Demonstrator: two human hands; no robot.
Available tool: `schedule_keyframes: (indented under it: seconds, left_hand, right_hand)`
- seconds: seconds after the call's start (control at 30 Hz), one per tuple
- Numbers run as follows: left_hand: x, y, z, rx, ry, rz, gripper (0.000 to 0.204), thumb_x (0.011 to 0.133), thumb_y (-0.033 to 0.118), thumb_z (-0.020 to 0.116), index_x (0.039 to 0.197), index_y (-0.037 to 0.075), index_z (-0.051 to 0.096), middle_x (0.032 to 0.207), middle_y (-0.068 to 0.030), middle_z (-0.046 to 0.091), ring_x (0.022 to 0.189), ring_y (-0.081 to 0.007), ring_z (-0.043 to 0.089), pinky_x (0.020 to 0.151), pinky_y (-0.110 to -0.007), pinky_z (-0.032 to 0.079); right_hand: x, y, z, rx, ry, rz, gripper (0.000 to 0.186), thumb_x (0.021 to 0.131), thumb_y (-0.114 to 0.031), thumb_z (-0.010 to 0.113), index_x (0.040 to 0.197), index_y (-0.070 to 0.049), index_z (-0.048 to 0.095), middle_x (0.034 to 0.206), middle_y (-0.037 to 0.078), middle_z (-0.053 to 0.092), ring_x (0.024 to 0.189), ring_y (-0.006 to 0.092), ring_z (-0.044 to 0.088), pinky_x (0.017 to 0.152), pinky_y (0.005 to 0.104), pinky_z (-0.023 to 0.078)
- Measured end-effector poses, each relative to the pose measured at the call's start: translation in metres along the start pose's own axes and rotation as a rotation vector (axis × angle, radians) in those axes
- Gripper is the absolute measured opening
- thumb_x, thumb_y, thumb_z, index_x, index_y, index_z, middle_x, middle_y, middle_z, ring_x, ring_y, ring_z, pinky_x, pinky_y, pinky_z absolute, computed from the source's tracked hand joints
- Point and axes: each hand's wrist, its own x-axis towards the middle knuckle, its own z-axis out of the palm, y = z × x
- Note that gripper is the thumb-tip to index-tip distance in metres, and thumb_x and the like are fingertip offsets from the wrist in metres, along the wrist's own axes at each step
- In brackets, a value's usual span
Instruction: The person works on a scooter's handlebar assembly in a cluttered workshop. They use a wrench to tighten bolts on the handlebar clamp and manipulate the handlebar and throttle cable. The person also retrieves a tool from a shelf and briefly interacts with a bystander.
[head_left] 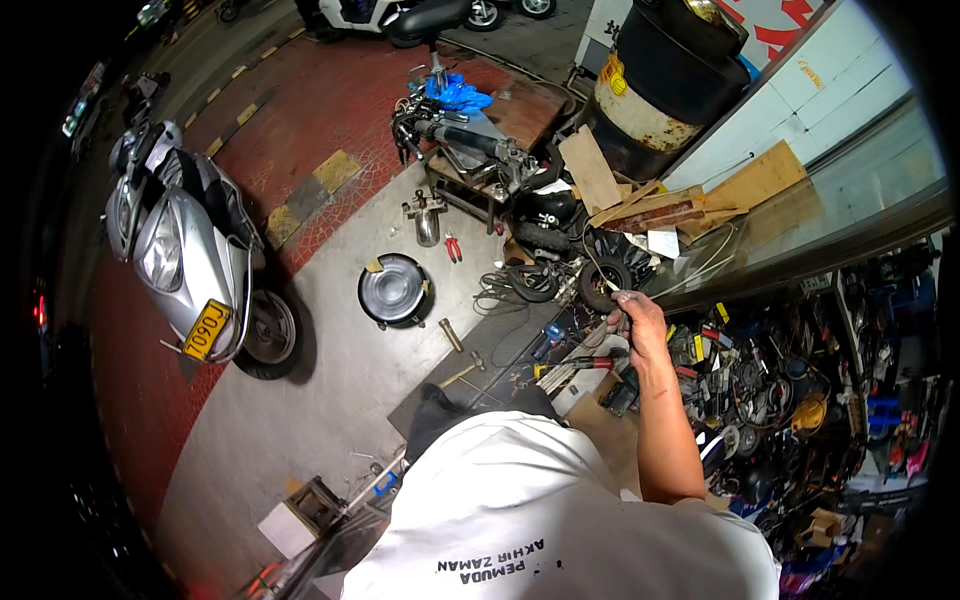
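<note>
My right hand (632, 322) is raised on the right, fingers curled and pinched round a thin pale item I cannot make out clearly, over a small tyre (608, 275). My left hand is out of view. Just below my right hand lie a red-and-black handled tool (598, 363) and a blue item (548, 342). On the pale floor (260, 450) are a black round pan (393, 283), red pliers (452, 247), a metal canister (427, 222), a metal cylinder (450, 335) and a hammer (462, 372).
A silver scooter (180, 235) stands on the left. A wooden bench (525, 110) bears scooter parts. A rusty drum (640, 122) and loose boards (755, 185) are by the wall. Piled parts and tools (770, 400) fill the right. A metal box (320, 505) is lower left.
</note>
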Motion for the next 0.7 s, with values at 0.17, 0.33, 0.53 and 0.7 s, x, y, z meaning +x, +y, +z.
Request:
schedule_keyframes:
  seconds: [0.17,0.33,0.53,0.7]
  left_hand:
    - [0.084,0.086,-0.1,-0.603,0.126,0.089,0.032,0.097,0.029,0.072,0.108,0.0,0.072,0.088,-0.0119,0.074,0.077,-0.0237,0.067,0.07,-0.038,0.053]
    - [0.154,0.187,-0.207,-0.74,0.266,0.304,0.026,0.099,0.026,0.071,0.112,0.005,0.062,0.091,-0.0034,0.064,0.081,-0.0166,0.061,0.07,-0.032,0.047]
    - [0.17,0.319,-0.237,-0.755,0.282,0.401,0.026,0.101,0.031,0.068,0.108,0.008,0.06,0.092,-0.004,0.064,0.084,-0.0173,0.062,0.074,-0.032,0.047]
    - [0.219,0.389,-0.212,-0.859,0.369,0.287,0.029,0.099,0.041,0.069,0.104,0.013,0.064,0.088,-0.0027,0.066,0.085,-0.0182,0.064,0.077,-0.041,0.047]
  right_hand:
    - [0.018,0.018,0.041,0.144,0.08,0.084,0.033,0.096,-0.022,0.065,0.119,0.001,0.067,0.08,0.01,0.072,0.064,0.0162,0.068,0.054,0.0244,0.045]
    - [0.053,-0.016,0.101,0.313,-0.17,0.01,0.048,0.094,-0.014,0.066,0.136,0.004,0.054,0.11,0.017,0.072,0.088,0.0189,0.07,0.074,0.0297,0.053]
    - [0.146,-0.07,0.153,0.193,-0.309,-0.228,0.069,0.083,-0.002,0.072,0.146,0.007,0.043,0.135,0.022,0.065,0.114,0.0244,0.068,0.09,0.0305,0.052]
    - [0.267,-0.086,0.174,0.192,-0.309,-0.255,0.07,0.082,0.002,0.069,0.146,0.008,0.042,0.135,0.022,0.066,0.111,0.0226,0.066,0.098,0.0324,0.05]
